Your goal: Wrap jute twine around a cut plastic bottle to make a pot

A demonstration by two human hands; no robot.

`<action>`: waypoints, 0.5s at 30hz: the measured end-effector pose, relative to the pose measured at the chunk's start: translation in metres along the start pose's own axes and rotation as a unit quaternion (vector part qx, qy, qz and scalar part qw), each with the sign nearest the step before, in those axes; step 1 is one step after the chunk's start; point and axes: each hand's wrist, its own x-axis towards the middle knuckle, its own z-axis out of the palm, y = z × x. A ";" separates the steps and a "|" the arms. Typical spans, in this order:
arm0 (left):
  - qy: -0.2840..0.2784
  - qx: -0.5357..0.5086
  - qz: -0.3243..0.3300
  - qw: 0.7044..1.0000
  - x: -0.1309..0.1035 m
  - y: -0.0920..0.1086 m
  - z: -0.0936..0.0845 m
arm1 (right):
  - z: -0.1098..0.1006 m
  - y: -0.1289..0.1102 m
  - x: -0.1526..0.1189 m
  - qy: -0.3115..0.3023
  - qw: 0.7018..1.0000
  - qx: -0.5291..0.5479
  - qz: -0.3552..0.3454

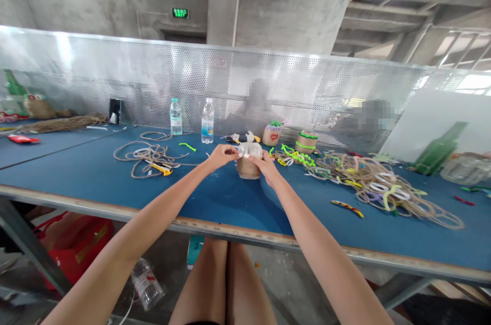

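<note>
Bench [215, 202] fills most of what we face, its blue top bordered on the far side by a perforated metal screen [126, 74] that perhaps stops things going over the edge. On the right sprawls a heap of twine and coloured strips [374, 182], seemingly put aside so that the near middle gives us room to work. Beyond it on the right we see a green glass bottle [435, 154], and left of centre two capped water bottles [207, 123] stand upright near the screen, where we are less likely to knock them. Our jar [249, 169], clear above and covered in brown below, is at centre, straight before us; whether its base touches the bench we cannot tell. Our left grip [223, 155] is clamped on its upper left edge and our right grip [268, 167] on its right side, opposed holds that likely steady it. Just behind and to the right, a red-heart pot [271, 136] and a green-banded pot [306, 143] stand clear of our hands. Smaller again, a yellow cutter [163, 168] lies among a loose twine tangle [144, 153] on the left, while a red-and-yellow twist [347, 207] lies alone on the right.
</note>
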 end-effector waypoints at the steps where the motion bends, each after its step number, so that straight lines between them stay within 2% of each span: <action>1: 0.000 0.000 0.001 1.000 0.000 0.000 0.000 | 0.000 0.001 0.000 0.002 1.000 0.000 0.000; 15: -0.004 -0.007 0.007 1.000 0.002 -0.005 0.002 | -0.004 0.004 0.004 0.000 1.000 -0.007 0.015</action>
